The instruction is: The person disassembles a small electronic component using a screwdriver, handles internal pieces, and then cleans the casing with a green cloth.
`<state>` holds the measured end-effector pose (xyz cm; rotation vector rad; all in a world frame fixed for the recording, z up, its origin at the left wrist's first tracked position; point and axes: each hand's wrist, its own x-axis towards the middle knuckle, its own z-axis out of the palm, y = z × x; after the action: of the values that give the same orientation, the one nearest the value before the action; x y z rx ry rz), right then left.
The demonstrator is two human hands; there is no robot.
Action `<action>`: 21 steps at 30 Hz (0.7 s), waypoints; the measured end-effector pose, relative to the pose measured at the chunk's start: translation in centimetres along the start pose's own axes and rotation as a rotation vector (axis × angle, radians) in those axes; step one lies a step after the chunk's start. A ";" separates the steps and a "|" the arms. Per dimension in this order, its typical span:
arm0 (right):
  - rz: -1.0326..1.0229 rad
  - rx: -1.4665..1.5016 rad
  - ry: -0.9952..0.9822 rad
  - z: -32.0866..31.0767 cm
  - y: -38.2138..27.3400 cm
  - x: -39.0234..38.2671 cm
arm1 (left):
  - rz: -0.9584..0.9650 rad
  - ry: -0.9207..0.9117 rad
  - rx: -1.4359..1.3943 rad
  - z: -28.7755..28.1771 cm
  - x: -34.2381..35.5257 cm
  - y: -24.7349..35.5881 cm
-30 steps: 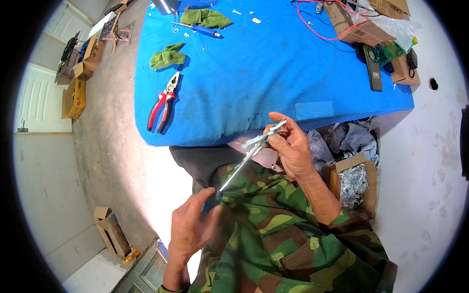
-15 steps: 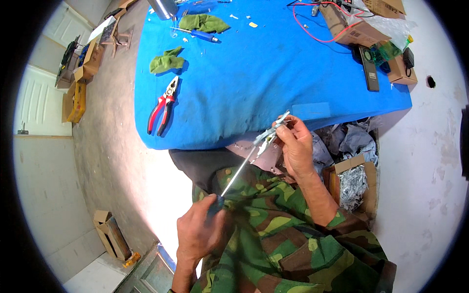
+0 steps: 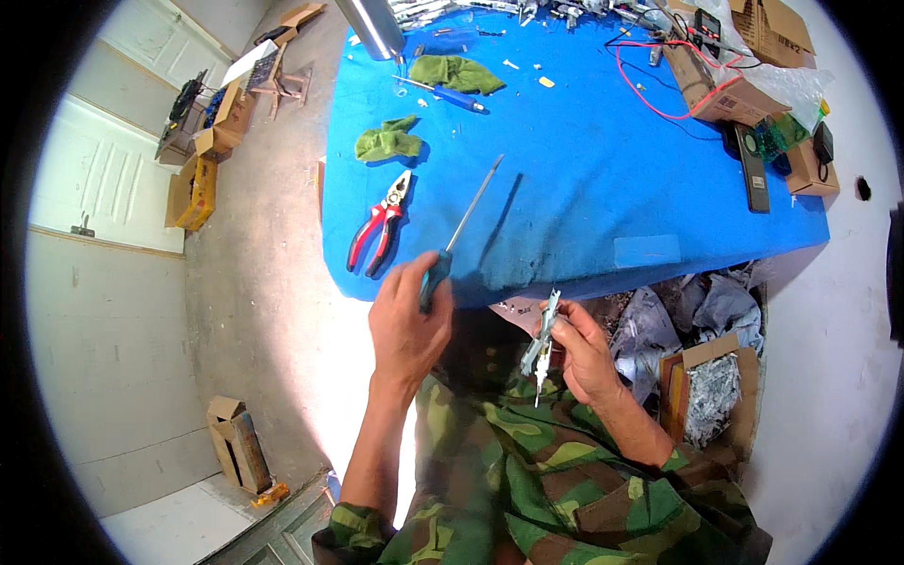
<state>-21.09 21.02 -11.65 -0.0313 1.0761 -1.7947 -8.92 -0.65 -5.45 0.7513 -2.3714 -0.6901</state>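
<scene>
My left hand (image 3: 407, 325) is closed round the dark handle of a screwdriver (image 3: 476, 202), whose long shaft points up and away over the blue cloth. Just off the table's front edge, my right hand (image 3: 582, 353) pinches a small pale metal and plastic part (image 3: 540, 347), narrow and hanging downward. What exact kind of part it is, I cannot make out. The screwdriver and the part are apart from each other. Red and black pliers (image 3: 379, 226) lie on the cloth beyond my left hand.
Green cloth scraps (image 3: 389, 141) and a blue-handled screwdriver (image 3: 457, 96) lie on the blue-covered table (image 3: 565, 179). A steel cylinder (image 3: 375, 28) stands at the far left. Cardboard boxes, a red cable (image 3: 629, 80) and a dark device (image 3: 753, 169) sit far right. Below right is a carton (image 3: 711, 400) of silvery scraps.
My left hand has moved up and forward, taking the screwdriver off the part and swinging its tip over the table. My right hand has lowered the part toward my lap. The view has shifted left.
</scene>
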 end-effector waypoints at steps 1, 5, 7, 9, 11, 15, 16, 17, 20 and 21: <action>0.022 0.022 -0.022 0.3 0.0 -0.1 | 0.013 0.010 0.025 0.6 0.8 -0.2; 0.019 -0.002 0.000 0.2 -0.4 0.1 | 0.106 0.041 0.084 2.8 3.3 -1.1; -0.003 -0.038 0.047 0.7 -1.1 0.4 | 0.106 0.024 0.141 3.2 3.8 -1.7; -0.029 -0.037 0.065 0.4 -1.7 0.6 | 0.129 0.017 0.204 3.5 4.2 -2.4; -0.058 -0.029 0.083 -0.2 -2.2 1.1 | 0.125 -0.007 0.268 3.5 4.5 -2.9; -0.049 -0.034 0.125 0.2 -3.9 1.7 | 0.145 0.016 0.276 1.9 5.1 -2.4; -0.043 -0.041 0.127 0.2 -4.0 1.8 | 0.121 0.048 0.277 1.5 5.2 -2.9; -0.038 -0.048 0.128 0.1 -4.1 1.9 | 0.097 0.079 0.278 0.9 5.2 -3.6; -0.031 -0.031 0.088 0.0 -3.5 2.2 | -0.073 0.018 0.344 -1.7 5.4 -6.0; -0.019 -0.021 0.079 0.2 -3.3 2.3 | -0.134 -0.003 0.393 -2.3 5.3 -6.9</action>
<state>-24.61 19.49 -10.28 0.0177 1.1541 -1.8146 -8.70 -9.68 -6.18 1.0805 -2.5076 -0.2751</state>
